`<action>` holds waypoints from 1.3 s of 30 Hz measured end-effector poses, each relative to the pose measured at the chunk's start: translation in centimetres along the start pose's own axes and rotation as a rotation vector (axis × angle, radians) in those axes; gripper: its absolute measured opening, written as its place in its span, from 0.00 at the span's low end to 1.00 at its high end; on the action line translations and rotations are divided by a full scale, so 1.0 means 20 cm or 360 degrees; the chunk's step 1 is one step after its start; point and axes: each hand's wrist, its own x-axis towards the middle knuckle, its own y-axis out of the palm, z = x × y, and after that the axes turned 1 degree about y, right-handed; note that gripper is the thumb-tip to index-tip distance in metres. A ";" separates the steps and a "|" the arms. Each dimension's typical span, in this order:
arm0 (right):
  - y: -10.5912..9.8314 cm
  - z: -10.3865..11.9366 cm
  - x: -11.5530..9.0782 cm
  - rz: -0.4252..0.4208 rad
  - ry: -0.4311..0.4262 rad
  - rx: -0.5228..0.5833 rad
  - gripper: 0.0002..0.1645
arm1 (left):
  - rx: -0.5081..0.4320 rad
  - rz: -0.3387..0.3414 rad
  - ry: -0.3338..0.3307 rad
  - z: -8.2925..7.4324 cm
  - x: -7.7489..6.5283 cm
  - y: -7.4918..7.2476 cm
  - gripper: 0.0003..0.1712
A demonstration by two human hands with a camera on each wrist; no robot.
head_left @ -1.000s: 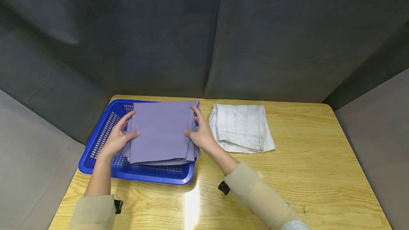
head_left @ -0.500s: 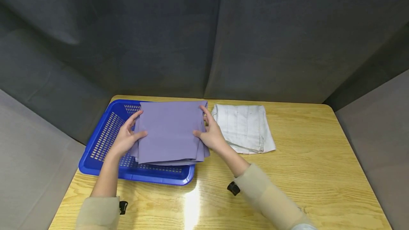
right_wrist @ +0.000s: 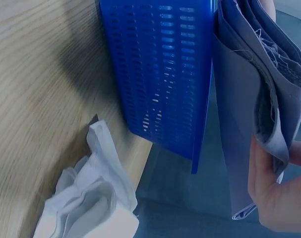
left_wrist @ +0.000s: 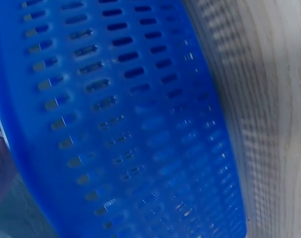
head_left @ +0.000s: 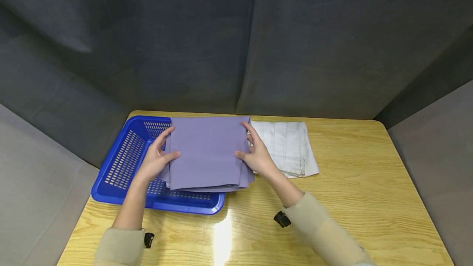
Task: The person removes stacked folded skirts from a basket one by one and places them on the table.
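Both hands hold a folded purple cloth (head_left: pixel 208 151) between them, raised over the right part of a blue plastic basket (head_left: pixel 125 163). At its left edge the left hand (head_left: pixel 155 161) grips it, thumb on top; in the left wrist view only a bit of that hand shows beside the basket wall. The right hand (head_left: pixel 258 157) grips the right edge, thumb on top and fingers beneath in the right wrist view. There the cloth's layered folds and frayed threads show, apart from the basket rim. A folded white cloth (head_left: pixel 288 147) lies on the table to the right, partly covered by the right hand.
The basket stands at the back left of a wooden table (head_left: pixel 354 188). Dark grey curtains (head_left: pixel 184 44) rise behind the table, and lighter grey panels (head_left: pixel 439 167) flank it.
Both hands have moved steadily right with the purple cloth, which now reaches past the basket's right side towards the white cloth. More of the basket's left inside shows.
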 end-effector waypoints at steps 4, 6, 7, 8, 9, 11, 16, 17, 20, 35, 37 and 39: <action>-0.04 0.01 -0.01 0.0020 0.0041 0.0037 0.52 | -0.0047 0.0004 0.0009 -0.01 0.01 0.04 0.43; -0.06 0.01 -0.02 0.0032 0.0059 0.0057 0.52 | -0.0097 0.0011 -0.0002 -0.01 0.01 0.06 0.43; -0.07 0.00 -0.03 0.0041 0.0063 0.0062 0.52 | -0.0103 0.0009 -0.0003 -0.01 0.01 0.07 0.43; -0.08 0.00 -0.03 0.0048 0.0064 0.0063 0.52 | -0.0108 0.0009 -0.0006 -0.01 0.01 0.08 0.43; -0.09 0.00 -0.03 0.0057 0.0061 0.0065 0.52 | -0.0115 0.0011 -0.0008 -0.02 0.01 0.09 0.43; -0.11 -0.01 -0.04 0.0056 0.0065 0.0065 0.52 | -0.0130 0.0015 -0.0016 -0.02 0.01 0.11 0.43; -0.16 -0.02 -0.07 0.0058 0.0066 0.0072 0.52 | -0.0090 0.0024 0.0006 -0.04 0.02 0.15 0.43; -0.17 -0.03 -0.07 0.0058 0.0068 0.0072 0.52 | -0.0077 0.0025 0.0012 -0.04 0.02 0.16 0.42; -0.20 -0.03 -0.08 0.0061 0.0068 0.0065 0.52 | -0.0089 0.0034 0.0017 -0.04 0.02 0.19 0.43; -0.35 -0.06 -0.15 0.0076 0.0037 0.0003 0.52 | -0.0178 0.0030 -0.0020 -0.08 0.01 0.34 0.43; -0.37 -0.07 -0.16 0.0074 0.0033 -0.0009 0.52 | -0.0176 0.0028 -0.0025 -0.08 0.01 0.37 0.43; -0.40 -0.08 -0.17 0.0075 0.0034 -0.0006 0.52 | -0.0165 0.0018 -0.0023 -0.08 0.01 0.39 0.43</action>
